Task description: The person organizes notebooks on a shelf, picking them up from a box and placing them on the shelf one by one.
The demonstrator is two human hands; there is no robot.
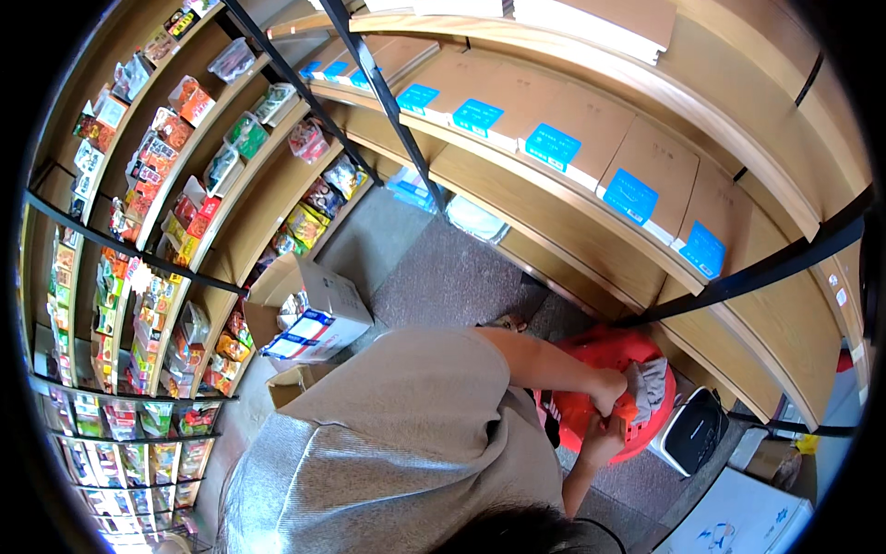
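Observation:
My left hand [610, 393] reaches down from a grey sleeve [443, 367] over a red plastic object [578, 408] on the floor. Close below it, my right hand [601, 440] has its fingers bent at a small piece of orange-red material [627, 407]. The two hands nearly meet; the left fingertips are partly hidden, and its grip cannot be made out. A crumpled grey cloth [648, 383] lies against the red object, just right of the hands. The red object has dark slots near its edge; its exact kind is unclear.
A black-and-white appliance [691, 431] stands right of the red object. Left of my body is an open cardboard carton [336, 311] with packets inside. Snack shelves [163, 201] curve along the left. Wooden shelving [554, 183] with cardboard boxes [609, 149] rises ahead, framed by black posts [387, 104].

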